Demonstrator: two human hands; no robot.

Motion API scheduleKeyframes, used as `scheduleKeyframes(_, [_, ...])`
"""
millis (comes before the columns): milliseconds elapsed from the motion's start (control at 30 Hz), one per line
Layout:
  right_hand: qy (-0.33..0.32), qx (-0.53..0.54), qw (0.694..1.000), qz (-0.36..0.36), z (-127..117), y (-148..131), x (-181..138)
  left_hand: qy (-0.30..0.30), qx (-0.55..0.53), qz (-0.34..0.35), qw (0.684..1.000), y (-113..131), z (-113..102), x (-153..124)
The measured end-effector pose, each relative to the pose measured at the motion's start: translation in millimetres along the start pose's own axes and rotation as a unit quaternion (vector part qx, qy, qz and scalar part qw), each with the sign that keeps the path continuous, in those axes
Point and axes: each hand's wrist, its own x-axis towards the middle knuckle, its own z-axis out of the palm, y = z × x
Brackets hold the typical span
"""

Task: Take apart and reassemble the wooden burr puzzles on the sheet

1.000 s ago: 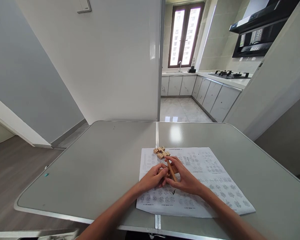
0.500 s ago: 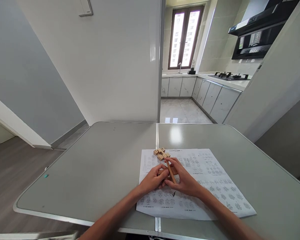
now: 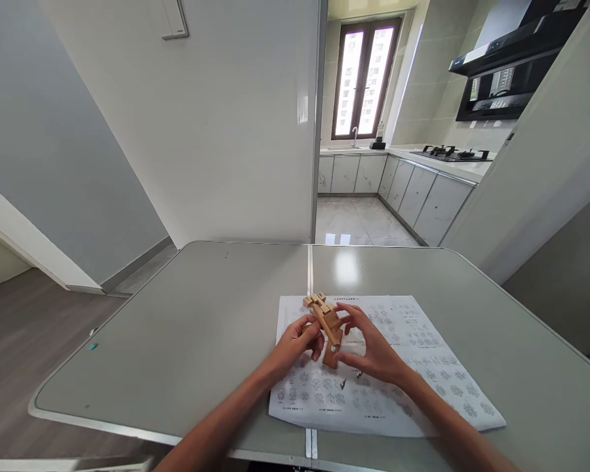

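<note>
On a printed paper sheet (image 3: 442,393), my left hand (image 3: 297,344) has its fingers curled against a long wooden puzzle stick (image 3: 326,326), pinching its side. Under and beside the stick lies a darker brown wooden piece (image 3: 330,357), partly covered. My right hand (image 3: 373,347) arches on the other side with thumb and fingers spread apart; its fingertips are close to the wood, and whether they touch cannot be made out. Several light wooden blocks (image 3: 314,299) with notches sit just beyond the stick's far end.
Rows of small line drawings cover the sheet, which lies on a grey table (image 3: 177,341) with a metal centre seam. Two tiny dark objects (image 3: 343,384) are on the paper near my right wrist. A small teal bit (image 3: 93,346) rests by the left table edge.
My right hand has opened and drawn slightly right, off the stick it pinched. The stick has swung and now slants up towards the light blocks; more of the brown piece shows.
</note>
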Motion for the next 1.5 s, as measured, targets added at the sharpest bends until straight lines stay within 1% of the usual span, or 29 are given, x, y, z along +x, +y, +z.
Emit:
scheduleKeyframes(100, [-0.015, -0.078, 0.997, -0.005, -3, 3, -1, 0.045, -0.035, 0.013, 0.998, 4, -5, 0])
scheduleKeyframes(233, [-0.044, -0.167, 0.985, -0.019, -1, 8, -3, 0.093, -0.068, 0.030, 0.993, -1, -13, 3])
scheduleKeyframes(300, [-0.054, -0.186, 0.981, -0.019, 3, 10, -3, 0.114, -0.083, 0.038, 0.989, -5, -16, 5])
scheduleKeyframes(400, [-0.050, -0.200, 0.978, -0.016, 9, 11, -3, 0.140, -0.104, 0.055, 0.983, -9, -21, 8])
scheduleKeyframes(533, [-0.043, -0.185, 0.982, -0.017, 11, 8, -2, 0.157, -0.122, 0.060, 0.978, -9, -25, 10])
scheduleKeyframes(633, [-0.040, -0.115, 0.993, 0.003, 9, 4, -1, 0.156, -0.129, 0.052, 0.978, -7, -25, 9])
scheduleKeyframes(733, [-0.010, 0.040, 0.997, 0.058, 4, 3, 1, 0.159, -0.146, 0.045, 0.975, -6, -25, 9])
scheduleKeyframes(767, [0.004, 0.103, 0.991, 0.083, 2, 4, 1, 0.158, -0.151, 0.044, 0.975, -6, -26, 8])
scheduleKeyframes(833, [0.031, 0.220, 0.967, 0.128, -2, 7, 2, 0.160, -0.159, 0.044, 0.973, -7, -26, 8])
scheduleKeyframes(933, [0.071, 0.336, 0.924, 0.167, -9, 13, 3, 0.158, -0.165, 0.040, 0.973, -8, -27, 8])
scheduleKeyframes(1067, [0.112, 0.409, 0.881, 0.211, -16, 12, 4, 0.157, -0.165, 0.037, 0.973, -8, -29, 8])
scheduleKeyframes(1200, [0.106, 0.469, 0.845, 0.236, -18, 8, 6, 0.161, -0.173, 0.034, 0.971, -8, -28, 8])
scheduleKeyframes(1333, [0.089, 0.499, 0.826, 0.248, -15, 10, 7, 0.171, -0.176, 0.029, 0.969, -8, -28, 8])
scheduleKeyframes(1500, [0.080, 0.514, 0.816, 0.253, -15, 14, 8, 0.172, -0.178, 0.024, 0.969, -7, -28, 8])
